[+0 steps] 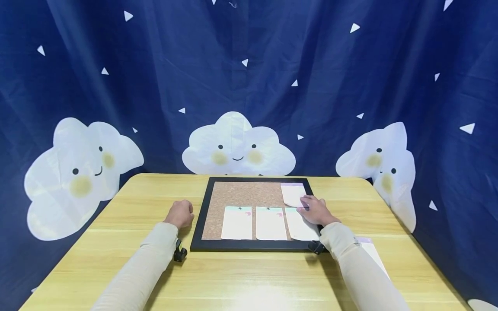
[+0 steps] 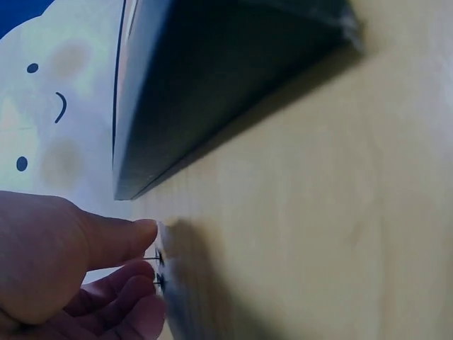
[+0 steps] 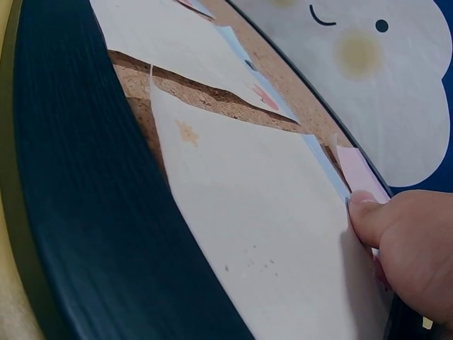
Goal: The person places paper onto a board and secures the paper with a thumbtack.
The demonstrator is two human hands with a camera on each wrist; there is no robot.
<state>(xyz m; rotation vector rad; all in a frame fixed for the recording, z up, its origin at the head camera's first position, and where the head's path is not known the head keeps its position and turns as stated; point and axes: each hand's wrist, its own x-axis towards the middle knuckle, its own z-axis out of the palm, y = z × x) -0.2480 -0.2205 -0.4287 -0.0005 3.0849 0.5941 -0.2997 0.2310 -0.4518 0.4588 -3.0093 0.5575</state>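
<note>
A cork board in a black frame lies on the table. My right hand is at its right side, gripping the top edge of a blue-topped note sheet; the thumb laps over that edge, and the other fingers are mostly hidden. Close behind lies a purple-topped note sheet. Left of the frame, my left hand is low over the table. Small dark pins with thin shafts show between its thumb and loosely curled fingers, with gaps around them; the surface beneath them is blurred.
Two blue-topped note sheets lie left of the gripped one, each with a dark pin at its top. Another purple-topped sheet sits on the table, partly under the right forearm. A blue cloud-print curtain surrounds the table's back and sides.
</note>
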